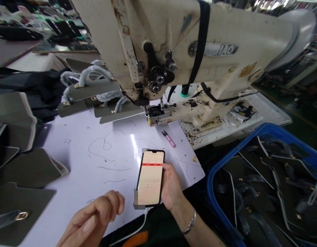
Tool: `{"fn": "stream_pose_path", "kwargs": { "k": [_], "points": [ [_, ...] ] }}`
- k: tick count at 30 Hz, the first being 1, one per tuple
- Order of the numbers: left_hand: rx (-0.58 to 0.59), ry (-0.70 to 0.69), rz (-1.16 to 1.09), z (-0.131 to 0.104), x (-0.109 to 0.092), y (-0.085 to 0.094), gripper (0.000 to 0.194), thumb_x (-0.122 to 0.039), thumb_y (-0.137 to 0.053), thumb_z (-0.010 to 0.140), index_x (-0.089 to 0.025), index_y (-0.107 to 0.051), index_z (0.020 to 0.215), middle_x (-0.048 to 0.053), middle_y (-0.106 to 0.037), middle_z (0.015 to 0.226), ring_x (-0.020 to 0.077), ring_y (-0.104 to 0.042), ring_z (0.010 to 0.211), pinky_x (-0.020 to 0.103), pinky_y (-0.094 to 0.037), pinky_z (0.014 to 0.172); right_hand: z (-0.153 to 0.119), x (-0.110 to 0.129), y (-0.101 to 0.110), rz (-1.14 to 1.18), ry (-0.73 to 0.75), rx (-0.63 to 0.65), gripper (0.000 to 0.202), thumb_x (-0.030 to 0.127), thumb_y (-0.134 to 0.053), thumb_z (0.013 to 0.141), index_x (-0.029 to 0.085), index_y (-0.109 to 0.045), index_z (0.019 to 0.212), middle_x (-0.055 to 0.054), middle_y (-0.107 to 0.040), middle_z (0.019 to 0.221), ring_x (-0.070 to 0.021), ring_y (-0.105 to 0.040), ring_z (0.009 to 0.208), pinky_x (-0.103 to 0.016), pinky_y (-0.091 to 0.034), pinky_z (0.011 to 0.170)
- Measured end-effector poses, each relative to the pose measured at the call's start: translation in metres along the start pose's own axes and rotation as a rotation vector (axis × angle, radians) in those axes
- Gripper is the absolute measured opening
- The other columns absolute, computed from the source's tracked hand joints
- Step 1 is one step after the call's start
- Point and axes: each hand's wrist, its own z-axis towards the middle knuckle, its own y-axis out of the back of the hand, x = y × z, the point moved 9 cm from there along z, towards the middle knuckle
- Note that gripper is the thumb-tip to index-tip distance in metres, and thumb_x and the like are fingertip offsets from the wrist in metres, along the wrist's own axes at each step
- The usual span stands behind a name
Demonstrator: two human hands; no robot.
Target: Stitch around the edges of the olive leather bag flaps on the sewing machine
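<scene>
A smartphone (149, 181) with a lit, pale screen and a red bar across it is gripped along its right edge by my right hand (171, 185). A white cable (144, 221) is plugged into the phone's lower end. To the left of the phone, apart from it, my left hand (98, 212) hovers with its fingers curled in and nothing visible in them. Pink-handled thread snips (169, 139) lie on the white work surface (78, 151), up and to the right of the phone.
A sewing machine (220, 58) rises over the far side of the surface. Grey-green bag panels with wrapped handles (93, 89) lie behind, and more panels (24, 164) are at left. On the right, a blue basket (211, 185) holds several similar pieces.
</scene>
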Motion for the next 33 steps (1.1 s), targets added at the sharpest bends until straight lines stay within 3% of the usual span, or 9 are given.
{"fn": "stream_pose_path", "kwargs": {
  "k": [4, 9, 14, 21, 33],
  "points": [
    [0.040, 0.009, 0.067, 0.007, 0.019, 0.009, 0.032, -0.046, -0.056, 0.087, -0.021, -0.059, 0.067, 0.006, -0.055, 0.074, 0.0244, -0.052, 0.086, 0.035, -0.045, 0.082, -0.001, 0.000, 0.000, -0.015, -0.010, -0.002, 0.021, 0.030, -0.056, 0.080, 0.016, -0.068, 0.091, -0.005, -0.074, 0.084, -0.0248, -0.069, 0.089, -0.036, -0.054, 0.081],
    [-0.059, 0.169, 0.314, 0.006, 0.036, 0.012, 0.025, -0.047, -0.063, 0.085, -0.022, -0.064, 0.084, 0.002, -0.060, 0.086, 0.0204, -0.054, 0.093, 0.026, -0.043, 0.085, -0.001, -0.001, -0.002, -0.011, -0.021, 0.029, 0.024, 0.031, -0.055, 0.082, 0.015, -0.069, 0.093, -0.006, -0.074, 0.084, -0.0243, -0.069, 0.088, -0.036, -0.054, 0.081],
    [-0.185, 0.210, 0.345, 0.009, 0.045, 0.015, 0.047, -0.054, -0.071, 0.078, -0.025, -0.063, 0.114, 0.004, -0.069, 0.107, 0.0243, -0.061, 0.104, 0.029, -0.048, 0.085, 0.000, -0.001, -0.002, -0.025, -0.020, 0.025, 0.023, 0.031, -0.055, 0.082, 0.015, -0.069, 0.091, -0.006, -0.073, 0.082, -0.0244, -0.069, 0.086, -0.036, -0.054, 0.079],
    [0.003, 0.265, 0.274, 0.010, 0.058, -0.004, 0.059, -0.052, -0.073, 0.078, -0.029, -0.062, 0.132, 0.007, -0.066, 0.131, 0.0286, -0.060, 0.121, 0.034, -0.051, 0.098, 0.003, -0.005, 0.002, -0.014, -0.030, 0.022, 0.022, 0.032, -0.056, 0.080, 0.016, -0.067, 0.089, -0.005, -0.073, 0.081, -0.0245, -0.068, 0.084, -0.036, -0.054, 0.078],
    [0.100, 0.335, 0.307, 0.005, 0.074, -0.003, 0.055, -0.053, -0.064, 0.085, -0.031, -0.060, 0.135, 0.005, -0.068, 0.122, 0.0267, -0.058, 0.113, 0.040, -0.046, 0.105, 0.001, -0.006, 0.000, -0.010, -0.074, 0.028, 0.026, 0.033, -0.052, 0.083, 0.013, -0.068, 0.089, -0.007, -0.073, 0.080, -0.0244, -0.068, 0.082, -0.036, -0.054, 0.078]
  ]
}}
